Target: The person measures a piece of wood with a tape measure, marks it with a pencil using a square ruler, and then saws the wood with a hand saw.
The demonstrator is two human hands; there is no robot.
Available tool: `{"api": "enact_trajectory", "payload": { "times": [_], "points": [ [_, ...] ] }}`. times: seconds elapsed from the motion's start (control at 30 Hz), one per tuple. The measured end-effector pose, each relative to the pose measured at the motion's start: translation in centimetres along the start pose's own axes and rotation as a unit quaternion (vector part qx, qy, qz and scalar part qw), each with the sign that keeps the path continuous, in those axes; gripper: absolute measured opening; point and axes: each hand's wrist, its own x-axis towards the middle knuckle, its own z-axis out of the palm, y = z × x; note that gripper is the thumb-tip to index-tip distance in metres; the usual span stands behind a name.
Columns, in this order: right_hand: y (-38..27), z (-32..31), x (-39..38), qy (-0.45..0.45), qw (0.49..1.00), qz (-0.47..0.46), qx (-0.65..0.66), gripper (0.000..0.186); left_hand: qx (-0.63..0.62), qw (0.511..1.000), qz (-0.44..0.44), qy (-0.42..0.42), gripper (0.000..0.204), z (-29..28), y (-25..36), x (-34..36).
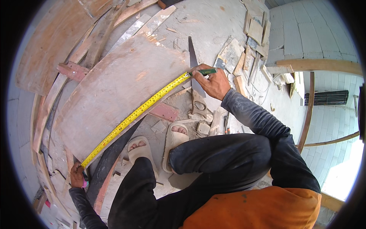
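A yellow tape measure (139,111) stretches across a large dusty plywood board (114,87), close to the board's near edge. At its lower left end, my left hand (77,176) is closed round the tape's case, which is mostly hidden; a bit of pink and black shows. At the other end, by the board's right edge, my right hand (214,83) grips a green pencil (207,71), with its fingers at the tape's end. A handsaw (193,53) lies partly beneath my right hand, blade pointing away and its tan handle (199,105) nearer me.
Under the board are a reddish wood block (164,111) and a dark beam (110,164). My sandalled feet (176,143) stand just in front. Long planks (103,42) lie at the left, and wood offcuts (238,65) litter the floor at right. A block wall (305,30) rises behind.
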Motion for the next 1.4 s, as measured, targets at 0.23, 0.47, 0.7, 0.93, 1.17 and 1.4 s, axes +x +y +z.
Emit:
{"api": "enact_trajectory", "payload": {
  "times": [0.23,0.47,0.7,0.93,1.17,1.4],
  "points": [
    [4.4,0.2,-1.5,0.076,0.997,-0.003,0.008,0.036,-0.066,0.997,-0.034,0.009,0.013,-0.5,-0.3,-0.8],
    [1.2,-0.7,-4.0,0.050,0.846,0.244,0.471,0.037,-0.182,0.982,-0.034,0.030,0.014,-2.4,-1.3,-4.5],
    [-3.7,0.0,-7.7,0.030,0.770,0.206,0.603,0.056,-0.114,0.978,0.169,-0.045,0.055,3.0,23.8,-1.7],
    [-4.1,2.5,-9.5,0.139,0.795,0.101,0.582,0.080,-0.248,0.901,0.328,-0.136,0.081,12.0,42.2,3.3],
    [-3.9,-1.7,-12.7,0.190,0.887,0.063,0.417,0.078,-0.308,0.922,0.191,-0.135,0.089,24.8,54.8,1.2],
    [10.1,-1.4,-19.0,0.326,0.736,0.251,0.538,0.059,-0.136,0.909,0.269,-0.287,0.096,32.5,56.3,-1.8]
  ]
}}
